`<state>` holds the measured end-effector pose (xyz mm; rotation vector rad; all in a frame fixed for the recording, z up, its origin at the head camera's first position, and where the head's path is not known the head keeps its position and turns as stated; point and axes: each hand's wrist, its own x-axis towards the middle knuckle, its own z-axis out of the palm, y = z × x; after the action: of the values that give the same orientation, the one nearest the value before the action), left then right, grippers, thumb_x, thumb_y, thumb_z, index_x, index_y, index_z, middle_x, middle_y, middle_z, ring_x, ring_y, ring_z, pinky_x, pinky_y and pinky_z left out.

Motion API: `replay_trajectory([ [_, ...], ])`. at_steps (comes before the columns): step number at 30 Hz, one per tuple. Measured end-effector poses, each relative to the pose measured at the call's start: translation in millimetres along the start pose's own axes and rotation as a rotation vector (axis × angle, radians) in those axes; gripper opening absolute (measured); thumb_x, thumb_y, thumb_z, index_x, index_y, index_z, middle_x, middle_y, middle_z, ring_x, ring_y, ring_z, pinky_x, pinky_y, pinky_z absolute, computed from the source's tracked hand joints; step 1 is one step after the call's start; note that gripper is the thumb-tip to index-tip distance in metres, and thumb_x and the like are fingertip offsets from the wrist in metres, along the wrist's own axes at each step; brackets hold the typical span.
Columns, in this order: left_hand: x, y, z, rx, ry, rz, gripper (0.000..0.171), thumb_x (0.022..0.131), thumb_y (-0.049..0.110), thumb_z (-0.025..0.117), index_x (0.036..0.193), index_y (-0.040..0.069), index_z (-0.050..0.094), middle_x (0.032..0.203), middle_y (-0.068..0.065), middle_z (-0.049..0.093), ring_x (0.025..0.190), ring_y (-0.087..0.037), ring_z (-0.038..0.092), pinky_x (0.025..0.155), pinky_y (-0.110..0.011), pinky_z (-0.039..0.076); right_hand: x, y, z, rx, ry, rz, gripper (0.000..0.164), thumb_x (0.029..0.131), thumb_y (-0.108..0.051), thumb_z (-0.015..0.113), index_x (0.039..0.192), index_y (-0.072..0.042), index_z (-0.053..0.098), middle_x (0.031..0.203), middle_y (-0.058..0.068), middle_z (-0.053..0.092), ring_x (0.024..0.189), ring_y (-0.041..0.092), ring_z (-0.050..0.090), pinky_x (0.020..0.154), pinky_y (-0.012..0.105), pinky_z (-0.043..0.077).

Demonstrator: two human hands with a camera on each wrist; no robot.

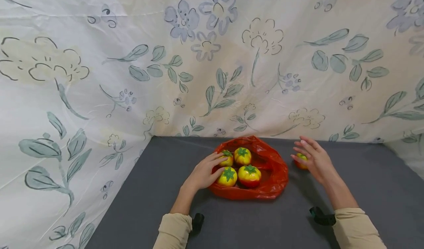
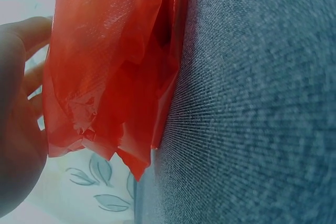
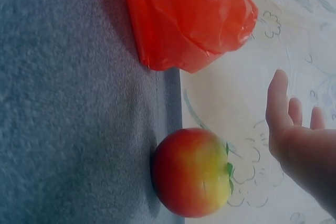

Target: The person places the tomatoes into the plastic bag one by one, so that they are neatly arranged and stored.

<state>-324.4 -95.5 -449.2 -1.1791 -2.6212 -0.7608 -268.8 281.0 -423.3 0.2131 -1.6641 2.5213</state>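
Observation:
A red plastic bag (image 1: 278, 171) lies with its mouth wide, and several yellow-and-red, tomato-shaped fruits (image 1: 250, 175) with green star-shaped tops sit in it. My left hand (image 1: 203, 173) is at the bag's left rim, fingers extended over the back-left fruit (image 1: 226, 160) and thumb by the front-left one (image 1: 227, 177). In the left wrist view, the bag's side (image 2: 105, 66) hides part of those fingers. To the right of the bag, my right hand (image 1: 314, 160) is raised with spread fingers, holding nothing. Below and beside it, another such fruit (image 3: 191, 172) rests on the table.
The dark grey table (image 1: 251, 223) runs back to a white floral cloth (image 1: 212, 94) that hangs behind it and along the left. Black bands (image 1: 322, 216) show at both wrists, next to beige sleeves (image 1: 356, 227).

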Motion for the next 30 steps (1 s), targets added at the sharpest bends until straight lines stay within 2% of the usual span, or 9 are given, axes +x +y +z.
replay_trajectory([
  [7, 0.4, 1.5, 0.9, -0.004, -0.013, -0.018, 0.042, 0.096, 0.026, 0.058, 0.136, 0.013, 0.055, 0.143, -0.01, 0.045, 0.136, -0.028, 0.032, 0.106, -0.05, 0.03, 0, -4, -9, 0.038, -0.009, 0.002, 0.025, 0.099, -0.019, 0.052, 0.124, -0.018, 0.05, 0.112, 0.002, 0.056, 0.102, 0.015, 0.057, 0.081, 0.033, 0.053],
  [14, 2.8, 2.0, -0.6, -0.001, -0.007, -0.01, 0.041, 0.096, 0.024, 0.058, 0.135, 0.013, 0.056, 0.142, -0.012, 0.045, 0.136, -0.029, 0.033, 0.106, -0.051, 0.03, 2, -9, -19, 0.047, 0.005, -0.033, 0.027, 0.099, -0.018, 0.051, 0.126, -0.019, 0.049, 0.113, 0.001, 0.056, 0.104, 0.014, 0.056, 0.081, 0.031, 0.053],
  [22, 5.2, 2.7, 1.2, 0.007, -0.012, -0.005, 0.041, 0.097, 0.024, 0.057, 0.136, 0.012, 0.056, 0.142, -0.012, 0.045, 0.136, -0.029, 0.033, 0.106, -0.051, 0.03, 2, -14, -35, 0.131, 0.02, -0.031, 0.024, 0.099, -0.015, 0.051, 0.123, -0.019, 0.054, 0.111, 0.002, 0.059, 0.101, 0.015, 0.059, 0.078, 0.032, 0.054],
  [30, 6.1, 4.0, 2.4, 0.0, -0.009, -0.003, 0.041, 0.097, 0.024, 0.058, 0.135, 0.011, 0.056, 0.142, -0.013, 0.045, 0.136, -0.031, 0.033, 0.105, -0.052, 0.031, 3, -14, -46, 0.064, 0.055, -0.011, 0.027, 0.098, -0.018, 0.053, 0.125, -0.02, 0.049, 0.111, -0.001, 0.057, 0.098, 0.013, 0.057, 0.077, 0.031, 0.054],
])
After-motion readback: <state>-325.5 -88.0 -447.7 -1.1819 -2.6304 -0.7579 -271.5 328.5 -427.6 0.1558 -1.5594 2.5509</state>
